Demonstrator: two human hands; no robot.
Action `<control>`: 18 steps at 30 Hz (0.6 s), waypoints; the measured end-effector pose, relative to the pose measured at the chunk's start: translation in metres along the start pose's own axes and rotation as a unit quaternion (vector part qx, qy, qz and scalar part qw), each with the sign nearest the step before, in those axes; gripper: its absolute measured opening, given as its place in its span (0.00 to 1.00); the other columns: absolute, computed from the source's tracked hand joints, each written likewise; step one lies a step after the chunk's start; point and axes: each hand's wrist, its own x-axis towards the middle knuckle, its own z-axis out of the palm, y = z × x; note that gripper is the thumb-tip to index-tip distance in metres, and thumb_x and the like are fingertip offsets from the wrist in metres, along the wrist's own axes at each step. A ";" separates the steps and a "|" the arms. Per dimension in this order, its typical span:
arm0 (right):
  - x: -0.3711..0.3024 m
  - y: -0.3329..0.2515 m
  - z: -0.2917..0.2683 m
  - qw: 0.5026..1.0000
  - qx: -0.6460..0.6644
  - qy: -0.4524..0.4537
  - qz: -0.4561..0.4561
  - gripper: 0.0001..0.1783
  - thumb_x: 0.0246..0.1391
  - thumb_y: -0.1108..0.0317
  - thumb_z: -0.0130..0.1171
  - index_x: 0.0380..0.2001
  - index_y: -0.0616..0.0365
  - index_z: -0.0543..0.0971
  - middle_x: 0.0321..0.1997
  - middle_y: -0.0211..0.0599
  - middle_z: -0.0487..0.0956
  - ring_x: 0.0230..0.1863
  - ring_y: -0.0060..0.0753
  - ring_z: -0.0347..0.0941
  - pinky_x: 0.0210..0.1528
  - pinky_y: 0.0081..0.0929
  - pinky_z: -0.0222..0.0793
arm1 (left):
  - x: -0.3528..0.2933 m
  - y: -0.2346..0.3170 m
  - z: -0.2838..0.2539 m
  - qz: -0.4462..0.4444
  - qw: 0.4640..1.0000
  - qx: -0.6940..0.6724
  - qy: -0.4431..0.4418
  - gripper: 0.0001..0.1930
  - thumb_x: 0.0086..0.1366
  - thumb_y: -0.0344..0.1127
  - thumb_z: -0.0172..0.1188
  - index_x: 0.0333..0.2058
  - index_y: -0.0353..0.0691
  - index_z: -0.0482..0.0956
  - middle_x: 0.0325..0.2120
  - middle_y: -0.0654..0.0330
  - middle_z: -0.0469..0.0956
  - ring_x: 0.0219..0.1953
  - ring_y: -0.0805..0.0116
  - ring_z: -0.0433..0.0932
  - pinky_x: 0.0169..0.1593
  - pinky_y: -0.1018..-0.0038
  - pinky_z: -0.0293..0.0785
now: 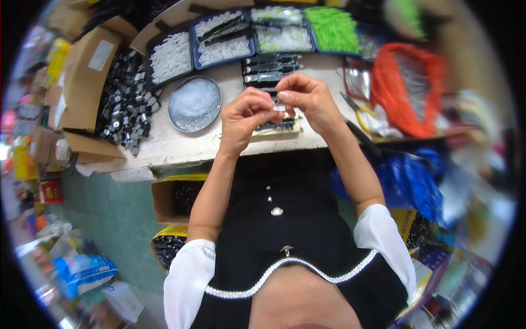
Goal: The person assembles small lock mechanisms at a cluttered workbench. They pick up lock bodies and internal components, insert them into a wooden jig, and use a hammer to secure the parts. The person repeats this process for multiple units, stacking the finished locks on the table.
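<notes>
My left hand [248, 118] and my right hand [308, 100] meet above the front part of the table, fingertips pinched close together. Between them is a tiny, light-coloured part, too small to name. Right below the hands a cream-coloured holder [293, 129] carries dark pieces, partly covered by my fingers. Behind it lies a row of black, pen-like parts [271, 64] with clear sections. A round metal dish [219, 104] of small translucent pieces stands to the left of my left hand.
Trays of white parts [171, 56] and green parts [333, 32] line the back. A cardboard box [82, 82] spills black and silver parts [123, 104] at left. On the right are yellow-handled scissors [364, 118], a red plastic bag [383, 71] and a dark tool [362, 138].
</notes>
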 end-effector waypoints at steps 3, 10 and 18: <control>-0.001 0.001 0.001 1.000 0.018 -0.012 0.015 0.08 0.45 0.75 0.60 0.32 0.63 0.75 0.27 0.30 0.74 0.21 0.19 0.68 0.22 0.15 0.64 | -0.002 -0.001 -0.002 0.019 0.999 0.030 -0.002 0.07 0.49 0.15 0.59 0.27 0.31 0.75 0.32 0.56 0.71 0.32 0.66 0.77 0.36 0.75 0.80; -0.003 0.000 0.005 0.999 -0.021 -0.018 0.038 0.08 0.44 0.75 0.59 0.31 0.62 0.75 0.25 0.28 0.74 0.19 0.16 0.66 0.20 0.14 0.61 | -0.009 0.000 -0.002 0.036 0.995 0.092 0.002 0.08 0.47 0.16 0.61 0.27 0.31 0.76 0.32 0.58 0.72 0.33 0.71 0.76 0.37 0.78 0.79; -0.002 -0.002 0.004 0.997 -0.057 -0.012 0.060 0.07 0.41 0.76 0.60 0.28 0.62 0.77 0.23 0.28 0.74 0.17 0.14 0.62 0.17 0.13 0.57 | -0.014 0.002 -0.006 0.034 0.991 0.128 -0.005 0.08 0.47 0.15 0.61 0.28 0.32 0.77 0.32 0.58 0.73 0.33 0.72 0.76 0.37 0.79 0.79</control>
